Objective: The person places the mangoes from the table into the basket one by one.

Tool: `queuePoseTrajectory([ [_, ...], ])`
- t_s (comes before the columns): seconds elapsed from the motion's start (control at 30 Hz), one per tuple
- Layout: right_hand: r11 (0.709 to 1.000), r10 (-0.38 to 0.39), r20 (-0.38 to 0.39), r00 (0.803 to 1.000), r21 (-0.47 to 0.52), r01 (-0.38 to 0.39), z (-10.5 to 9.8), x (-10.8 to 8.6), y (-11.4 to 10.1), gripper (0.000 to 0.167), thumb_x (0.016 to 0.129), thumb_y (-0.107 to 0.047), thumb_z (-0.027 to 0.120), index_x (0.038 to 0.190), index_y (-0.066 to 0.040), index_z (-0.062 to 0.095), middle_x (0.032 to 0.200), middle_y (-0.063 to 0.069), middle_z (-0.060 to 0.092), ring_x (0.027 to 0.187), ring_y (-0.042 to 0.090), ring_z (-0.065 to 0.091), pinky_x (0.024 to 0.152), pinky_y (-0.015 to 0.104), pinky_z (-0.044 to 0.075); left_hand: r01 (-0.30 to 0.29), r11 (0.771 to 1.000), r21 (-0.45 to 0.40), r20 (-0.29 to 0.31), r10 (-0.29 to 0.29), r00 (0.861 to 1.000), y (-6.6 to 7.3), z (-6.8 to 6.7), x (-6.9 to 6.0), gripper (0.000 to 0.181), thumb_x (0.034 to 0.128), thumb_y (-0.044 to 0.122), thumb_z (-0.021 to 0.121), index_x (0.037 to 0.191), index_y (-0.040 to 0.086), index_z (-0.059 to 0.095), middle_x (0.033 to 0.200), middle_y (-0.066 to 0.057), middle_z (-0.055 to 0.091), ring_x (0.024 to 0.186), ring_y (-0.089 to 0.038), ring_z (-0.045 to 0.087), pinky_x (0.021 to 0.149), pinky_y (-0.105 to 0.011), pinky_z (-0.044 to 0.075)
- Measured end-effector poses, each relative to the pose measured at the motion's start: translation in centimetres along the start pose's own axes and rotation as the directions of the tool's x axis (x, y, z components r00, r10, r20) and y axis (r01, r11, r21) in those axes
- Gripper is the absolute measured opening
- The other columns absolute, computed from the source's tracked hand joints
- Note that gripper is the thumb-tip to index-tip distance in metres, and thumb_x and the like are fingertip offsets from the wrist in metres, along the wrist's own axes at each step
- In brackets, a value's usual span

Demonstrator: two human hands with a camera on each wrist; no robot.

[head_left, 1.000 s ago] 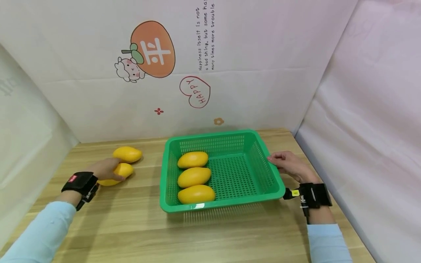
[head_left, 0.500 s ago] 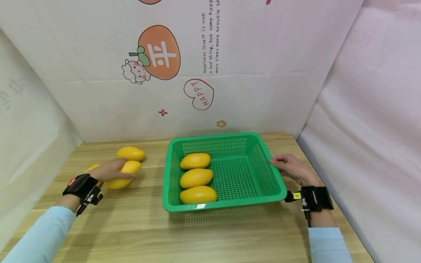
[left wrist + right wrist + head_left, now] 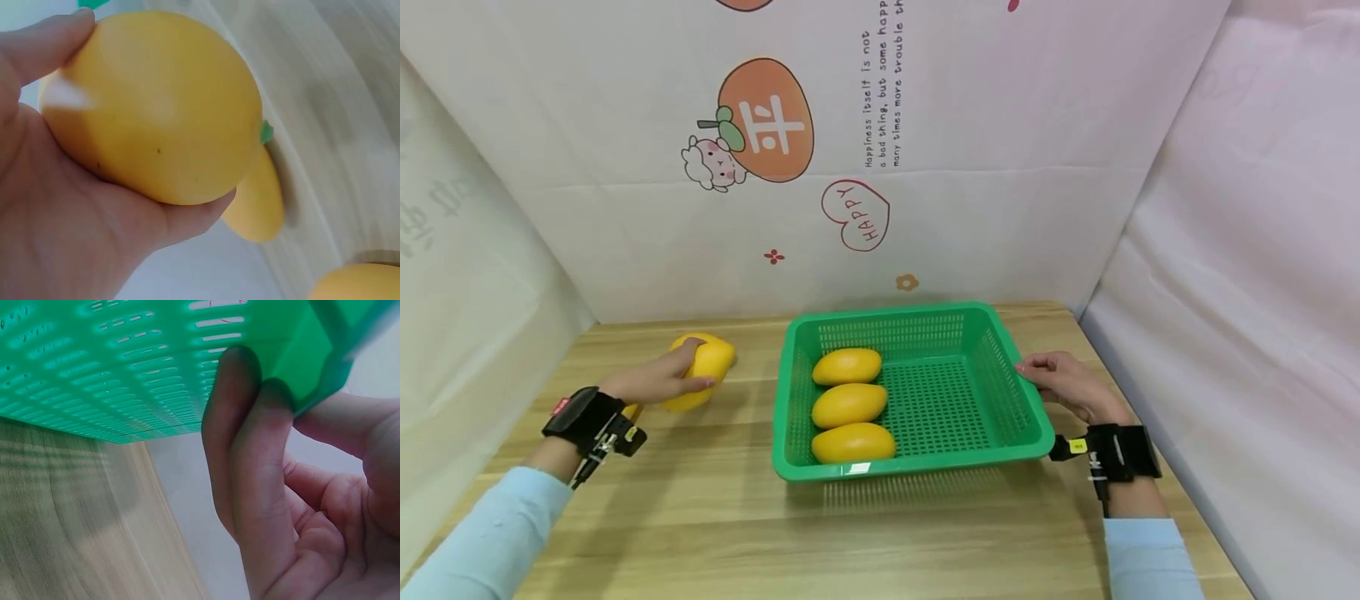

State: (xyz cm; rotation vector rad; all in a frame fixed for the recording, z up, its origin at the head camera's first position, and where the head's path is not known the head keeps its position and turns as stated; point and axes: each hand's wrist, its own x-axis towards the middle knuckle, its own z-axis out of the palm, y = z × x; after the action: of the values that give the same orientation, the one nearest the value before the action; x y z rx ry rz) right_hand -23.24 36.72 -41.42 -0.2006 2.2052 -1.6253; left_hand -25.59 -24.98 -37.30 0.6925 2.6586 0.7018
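Note:
My left hand [image 3: 658, 377] grips a yellow mango [image 3: 156, 106], thumb on one side and fingers on the other. In the left wrist view the mango covers much of the picture, above the wooden surface. A second mango [image 3: 257, 209] with its lower end showing lies behind it, and a third mango [image 3: 362, 284] is cut off at the corner. My right hand [image 3: 1067, 383] pinches the right rim of a green plastic basket [image 3: 781, 392]; in the right wrist view its fingers [image 3: 47, 50] are not shown, but fingertips [image 3: 240, 372] press the basket's outer wall.
Three mangoes [image 3: 850, 406] lie in a column along the basket's left side. The wooden table [image 3: 715, 517] extends to a white printed cloth [image 3: 985, 217] at the back, with white cloth at both sides.
My left hand has moved a little right and away from me, lifting the mango and tilting it. A mango near its wrist came partly into sight. My right hand stays on the basket rim.

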Motion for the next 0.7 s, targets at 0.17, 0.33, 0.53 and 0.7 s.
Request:
queuePoseTrajectory([
  [0.17,1.0,0.003,-0.006,1.0,0.009,-0.003,0.2,-0.1,0.0,0.043,0.104,-0.026,0.054,0.121,0.013,0.055,0.096,0.002,0.067,0.088,0.011,0.07,0.081,0.028,0.058,0.002,1.0,0.007,0.001,-0.002,1.0,0.8,-0.5,0.3,0.058,0.1015,0.028,0.058,0.137,-0.005,0.028,0.109,-0.015,0.047,0.092,-0.022,0.047,0.079,-0.033,0.04],
  [0.33,1.0,-0.002,-0.013,1.0,0.012,0.002,0.3,-0.2,-0.2,0.04,0.104,-0.023,0.053,0.12,0.013,0.056,0.096,0.002,0.067,0.088,0.01,0.07,0.081,0.027,0.058,-0.034,0.999,-0.01,-0.005,0.034,0.999,1.9,-1.0,0.9,0.054,0.1019,0.026,0.057,0.137,-0.004,0.028,0.11,-0.015,0.046,0.093,-0.023,0.046,0.08,-0.035,0.041],
  [0.53,1.0,-0.002,-0.023,1.0,-0.008,0.002,0.2,-0.2,-0.4,0.038,0.105,-0.023,0.053,0.118,0.013,0.056,0.096,0.002,0.067,0.088,0.01,0.07,0.081,0.027,0.058,-0.045,0.999,-0.029,-0.009,0.045,0.999,3.7,-1.6,1.5,0.055,0.1022,0.025,0.057,0.139,-0.003,0.028,0.111,-0.015,0.046,0.093,-0.023,0.047,0.079,-0.035,0.042],
  [0.7,1.0,-0.003,-0.027,1.0,-0.015,0.002,0.3,-0.3,-0.4,0.038,0.104,-0.023,0.053,0.118,0.012,0.057,0.096,0.002,0.068,0.088,0.01,0.07,0.081,0.027,0.058,-0.049,0.997,-0.052,0.02,0.05,0.999,5.1,-2.2,2.3,0.051,0.1025,0.026,0.056,0.137,-0.002,0.032,0.104,-0.013,0.047,0.088,-0.022,0.048,0.075,-0.034,0.043],
])
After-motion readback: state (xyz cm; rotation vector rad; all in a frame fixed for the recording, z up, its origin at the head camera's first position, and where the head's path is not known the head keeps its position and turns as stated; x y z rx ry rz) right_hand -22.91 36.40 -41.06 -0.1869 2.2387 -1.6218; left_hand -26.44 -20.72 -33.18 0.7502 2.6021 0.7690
